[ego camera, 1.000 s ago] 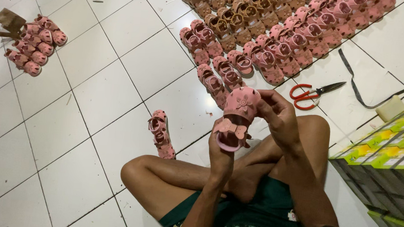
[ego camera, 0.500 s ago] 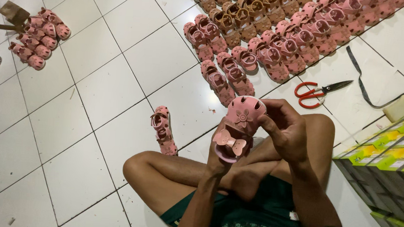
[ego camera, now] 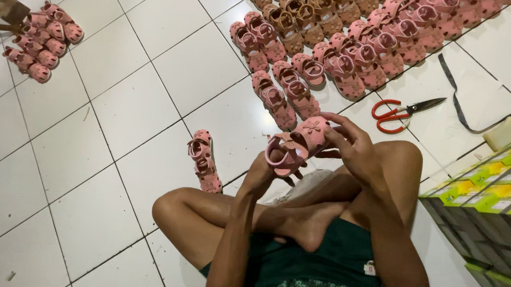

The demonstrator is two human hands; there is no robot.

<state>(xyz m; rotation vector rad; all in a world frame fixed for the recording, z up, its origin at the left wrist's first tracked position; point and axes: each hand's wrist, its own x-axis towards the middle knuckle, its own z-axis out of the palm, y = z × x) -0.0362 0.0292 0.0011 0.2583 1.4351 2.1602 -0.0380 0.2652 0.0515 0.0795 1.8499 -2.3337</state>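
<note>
Pink child's sandal [ego camera: 295, 145], held up above the crossed legs, between both hands. Left hand [ego camera: 260, 173] closed around the heel end from below; right hand [ego camera: 352, 146] pinching the toe strap with the small flower. Probably light, soft and bendy, straps floppy; best gripped by the firmer sole edges. Red scissors [ego camera: 403, 109] beyond the right hand; loose sandal pair [ego camera: 204, 161] left of the left hand.

Tiled floor [ego camera: 149, 105], strewn with stock.
Sandal rows [ego camera: 349, 29] upper right; small pile [ego camera: 42, 38] upper left; scissors [ego camera: 401, 111] right; boxes [ego camera: 494, 199] far right.
</note>
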